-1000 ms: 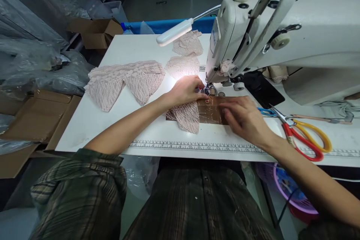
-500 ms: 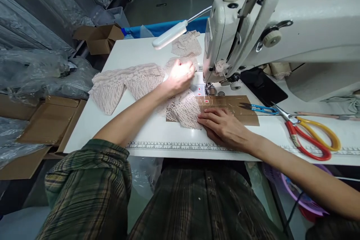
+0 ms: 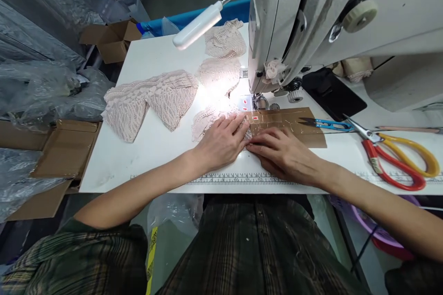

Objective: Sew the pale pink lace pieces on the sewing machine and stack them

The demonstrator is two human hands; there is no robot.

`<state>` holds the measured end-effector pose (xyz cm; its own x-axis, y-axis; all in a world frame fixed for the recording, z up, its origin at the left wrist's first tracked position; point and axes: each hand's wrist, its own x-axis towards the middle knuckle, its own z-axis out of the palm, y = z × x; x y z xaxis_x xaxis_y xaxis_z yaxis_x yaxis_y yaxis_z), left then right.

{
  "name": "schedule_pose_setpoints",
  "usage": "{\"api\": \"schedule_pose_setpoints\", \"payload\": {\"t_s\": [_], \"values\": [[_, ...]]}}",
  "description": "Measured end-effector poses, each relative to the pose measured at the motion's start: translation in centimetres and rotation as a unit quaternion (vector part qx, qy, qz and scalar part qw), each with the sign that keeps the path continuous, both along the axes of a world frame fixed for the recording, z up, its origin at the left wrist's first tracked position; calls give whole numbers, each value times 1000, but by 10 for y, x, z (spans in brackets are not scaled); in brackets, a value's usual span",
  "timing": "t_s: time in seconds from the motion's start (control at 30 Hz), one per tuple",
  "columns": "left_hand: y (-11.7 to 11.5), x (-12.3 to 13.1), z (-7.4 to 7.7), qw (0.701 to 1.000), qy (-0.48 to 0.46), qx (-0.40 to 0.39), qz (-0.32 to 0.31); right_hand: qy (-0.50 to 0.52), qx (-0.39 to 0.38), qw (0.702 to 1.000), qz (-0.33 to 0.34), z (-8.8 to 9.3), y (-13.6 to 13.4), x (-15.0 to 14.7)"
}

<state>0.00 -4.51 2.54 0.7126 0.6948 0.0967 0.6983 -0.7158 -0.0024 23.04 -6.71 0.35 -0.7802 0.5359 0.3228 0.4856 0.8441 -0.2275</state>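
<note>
My left hand (image 3: 221, 144) lies flat over a pale pink lace piece (image 3: 202, 122), fingers apart and pointing at the sewing machine (image 3: 265, 32). Beside it, my right hand (image 3: 285, 154) has its bent fingers close together at the lace's right edge; its thumb is hidden. The fingertips of both hands meet there. Under the right fingers and the lace lies a brown strip (image 3: 304, 122), next to the presser foot (image 3: 258, 101). More of the lace is covered by my left hand, and lamp glare washes out part of it.
A folded lace stack (image 3: 148, 99) lies left, with more lace (image 3: 224, 41) behind. Blue thread snips (image 3: 332, 124), scissors (image 3: 398, 154) and a black phone (image 3: 334, 92) are on the right. A lamp (image 3: 199, 25) hangs over the table. A printed ruler (image 3: 238, 179) runs along the front edge.
My left hand has come from the lace at the back down to the front piece, beside my right hand. That piece now lies lower and partly covered. The view has shifted closer.
</note>
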Motion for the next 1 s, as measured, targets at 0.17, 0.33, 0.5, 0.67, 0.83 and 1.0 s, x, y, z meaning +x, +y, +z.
{"api": "schedule_pose_setpoints", "payload": {"t_s": [0.17,0.33,0.5,0.67,0.83,1.0], "values": [[38,12,-9,999,24,-6,38,-110,46,983,-139,8,24,-10],[77,14,-10,1000,8,11,17,-157,37,966,-203,12,35,-17],[82,12,-14,1000,-28,9,6,-118,35,967,-222,4,33,-14],[87,11,-19,997,-70,17,-11,-97,40,969,-225,3,32,-15],[92,9,-25,994,-104,17,-17,-104,52,964,-241,5,34,-20],[94,9,-26,993,-118,-3,-2,-122,61,958,-253,4,34,-22]]}}
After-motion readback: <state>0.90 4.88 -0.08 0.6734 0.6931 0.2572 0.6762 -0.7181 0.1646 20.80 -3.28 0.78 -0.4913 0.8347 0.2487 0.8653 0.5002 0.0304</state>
